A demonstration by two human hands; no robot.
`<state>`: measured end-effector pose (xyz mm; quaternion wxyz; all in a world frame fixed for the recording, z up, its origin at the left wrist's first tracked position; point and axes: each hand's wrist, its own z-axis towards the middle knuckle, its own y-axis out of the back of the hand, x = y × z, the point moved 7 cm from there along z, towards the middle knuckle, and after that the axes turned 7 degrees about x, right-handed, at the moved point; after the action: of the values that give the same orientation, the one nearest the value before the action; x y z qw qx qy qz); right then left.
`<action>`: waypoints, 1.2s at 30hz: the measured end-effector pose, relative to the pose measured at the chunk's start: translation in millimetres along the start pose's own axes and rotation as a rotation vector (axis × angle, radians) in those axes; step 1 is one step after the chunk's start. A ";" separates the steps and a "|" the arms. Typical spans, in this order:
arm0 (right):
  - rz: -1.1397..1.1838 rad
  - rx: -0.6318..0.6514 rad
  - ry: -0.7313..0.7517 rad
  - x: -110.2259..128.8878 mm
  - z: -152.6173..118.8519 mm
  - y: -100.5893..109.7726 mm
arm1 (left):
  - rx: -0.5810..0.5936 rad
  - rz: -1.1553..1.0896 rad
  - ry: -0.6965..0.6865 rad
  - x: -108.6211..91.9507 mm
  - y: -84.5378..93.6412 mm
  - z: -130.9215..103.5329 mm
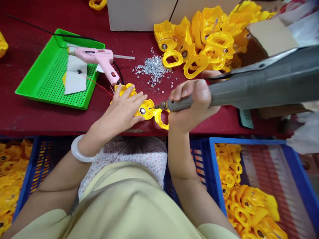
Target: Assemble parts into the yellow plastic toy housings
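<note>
Crate, lower left of the frame, loaded with yellow parts. Tray, green and perforated, upper left on the dark red table; a white sheet lies in it. Gun, pink, lying across the tray's right edge, its nose to the left and a pale stick jutting to the right. Your left hand, left of centre, with a white bangle at the wrist, lies palm down on the workpiece, fingers spread and extended. The workpiece, yellow, sits at the centre of the frame, near the front of the table; a metallic disc shows beside your thumb, and a ring adjoins on the right. Screws, small and silvery, form a loose pile above centre. Your right hand, right of centre, is closed around the driver, which enters from the right edge; its bit points left at the workpiece, just right of the disc, though contact cannot be told. Heap of yellow parts, upper right. Second crate, lower right, blue-rimmed, similarly stocked.
</note>
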<state>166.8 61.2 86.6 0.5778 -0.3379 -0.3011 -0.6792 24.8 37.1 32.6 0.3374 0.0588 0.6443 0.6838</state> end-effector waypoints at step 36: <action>0.261 0.039 -0.024 -28.1 -0.8 -34.6 | -0.051 -0.026 0.077 2.5 3.9 -0.9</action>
<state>135.5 82.2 62.8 0.6642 -0.3708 -0.2747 -0.5882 20.9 38.0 35.2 0.3229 0.0156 0.6399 0.6972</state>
